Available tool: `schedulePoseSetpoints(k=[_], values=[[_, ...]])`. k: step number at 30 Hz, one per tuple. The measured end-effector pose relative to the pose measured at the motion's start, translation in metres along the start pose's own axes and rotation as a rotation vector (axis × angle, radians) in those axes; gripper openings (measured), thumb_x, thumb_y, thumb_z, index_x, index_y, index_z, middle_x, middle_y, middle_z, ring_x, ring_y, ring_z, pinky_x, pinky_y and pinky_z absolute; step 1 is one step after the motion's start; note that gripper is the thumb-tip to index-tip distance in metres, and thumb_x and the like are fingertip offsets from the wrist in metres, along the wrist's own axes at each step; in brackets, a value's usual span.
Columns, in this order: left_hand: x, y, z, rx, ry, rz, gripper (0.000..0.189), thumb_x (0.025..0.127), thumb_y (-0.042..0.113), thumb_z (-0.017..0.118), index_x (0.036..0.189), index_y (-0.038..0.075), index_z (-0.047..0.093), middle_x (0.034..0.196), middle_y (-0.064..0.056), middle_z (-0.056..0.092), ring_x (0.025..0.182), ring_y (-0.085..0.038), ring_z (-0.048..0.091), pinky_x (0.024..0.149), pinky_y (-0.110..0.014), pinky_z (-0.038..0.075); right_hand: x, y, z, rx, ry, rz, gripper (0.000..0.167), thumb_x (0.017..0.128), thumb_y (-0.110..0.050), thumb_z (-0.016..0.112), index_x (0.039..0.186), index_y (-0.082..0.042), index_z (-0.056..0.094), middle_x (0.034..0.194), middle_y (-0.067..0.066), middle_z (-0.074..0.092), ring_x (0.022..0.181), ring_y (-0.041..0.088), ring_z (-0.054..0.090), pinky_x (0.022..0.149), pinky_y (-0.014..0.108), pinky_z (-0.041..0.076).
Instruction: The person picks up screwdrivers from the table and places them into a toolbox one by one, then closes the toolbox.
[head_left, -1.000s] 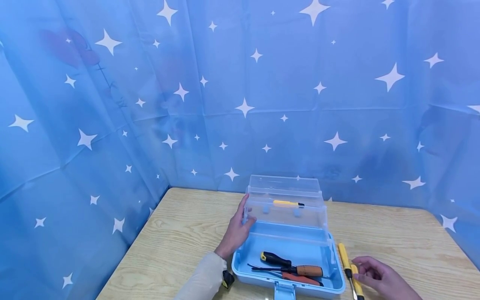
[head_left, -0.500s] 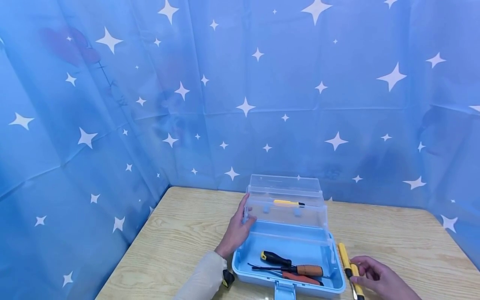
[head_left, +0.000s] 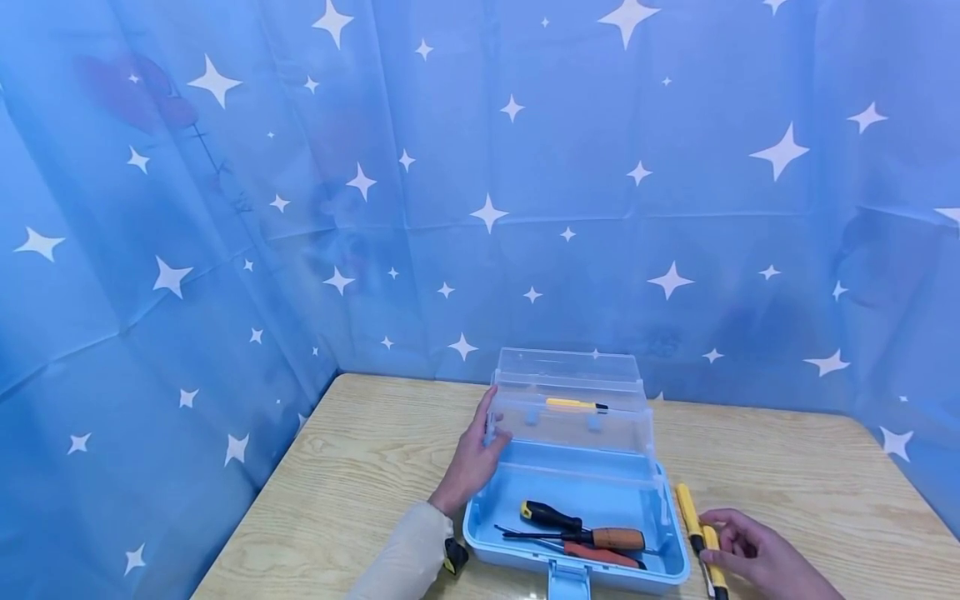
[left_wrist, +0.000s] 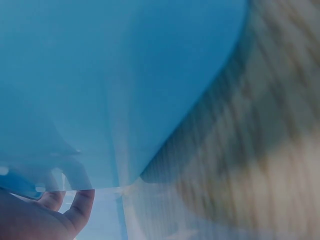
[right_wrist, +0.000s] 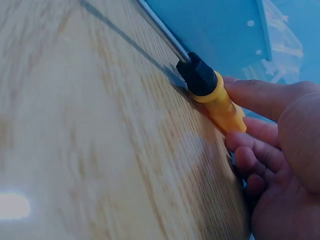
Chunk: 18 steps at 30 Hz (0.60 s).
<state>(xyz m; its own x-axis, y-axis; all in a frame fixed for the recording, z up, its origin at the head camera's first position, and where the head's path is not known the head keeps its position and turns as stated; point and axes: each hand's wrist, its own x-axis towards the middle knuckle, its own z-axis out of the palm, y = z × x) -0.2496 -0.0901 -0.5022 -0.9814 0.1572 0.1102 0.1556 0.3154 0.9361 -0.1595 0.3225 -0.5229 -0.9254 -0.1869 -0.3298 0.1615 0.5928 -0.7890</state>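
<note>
A light-blue toolbox [head_left: 572, 483] stands with its clear lid [head_left: 581, 385] raised. My left hand [head_left: 474, 458] grips the lid's left edge, thumb in front; the left wrist view shows its curled fingers [left_wrist: 82, 210] beside the blue wall. To the right of the box, my right hand [head_left: 761, 557] pinches the yellow handle of a screwdriver [right_wrist: 225, 110] with a black collar, low over the table. Another yellow-handled screwdriver [head_left: 688, 510] lies between it and the box. Inside the box are a black-handled screwdriver [head_left: 553, 517], a brown-handled screwdriver [head_left: 618, 540] and a red-handled tool [head_left: 600, 556].
A small yellow-and-black tool [head_left: 573, 405] shows in the clear lid. Beside my left sleeve lies a black-and-yellow object [head_left: 454, 557], partly hidden. The box's latch [head_left: 569, 581] hangs at its front. A blue star-patterned curtain [head_left: 480, 167] stands behind the wooden table [head_left: 352, 467].
</note>
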Motion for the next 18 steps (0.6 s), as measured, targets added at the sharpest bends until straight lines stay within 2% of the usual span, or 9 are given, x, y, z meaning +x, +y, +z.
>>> schedulePoseSetpoints(k=[18], values=[[-0.0006, 0.0012, 0.0010, 0.009, 0.008, -0.018, 0.065, 0.103, 0.035, 0.050, 0.152, 0.055, 0.011, 0.152, -0.002, 0.042, 0.140, -0.029, 0.041, 0.110, -0.062, 0.035, -0.0001, 0.0022, -0.0022, 0.027, -0.024, -0.016, 0.067, 0.093, -0.035, 0.068, 0.136, 0.011, 0.045, 0.088, 0.005, 0.053, 0.071, 0.016, 0.047, 0.058, 0.028, 0.036]])
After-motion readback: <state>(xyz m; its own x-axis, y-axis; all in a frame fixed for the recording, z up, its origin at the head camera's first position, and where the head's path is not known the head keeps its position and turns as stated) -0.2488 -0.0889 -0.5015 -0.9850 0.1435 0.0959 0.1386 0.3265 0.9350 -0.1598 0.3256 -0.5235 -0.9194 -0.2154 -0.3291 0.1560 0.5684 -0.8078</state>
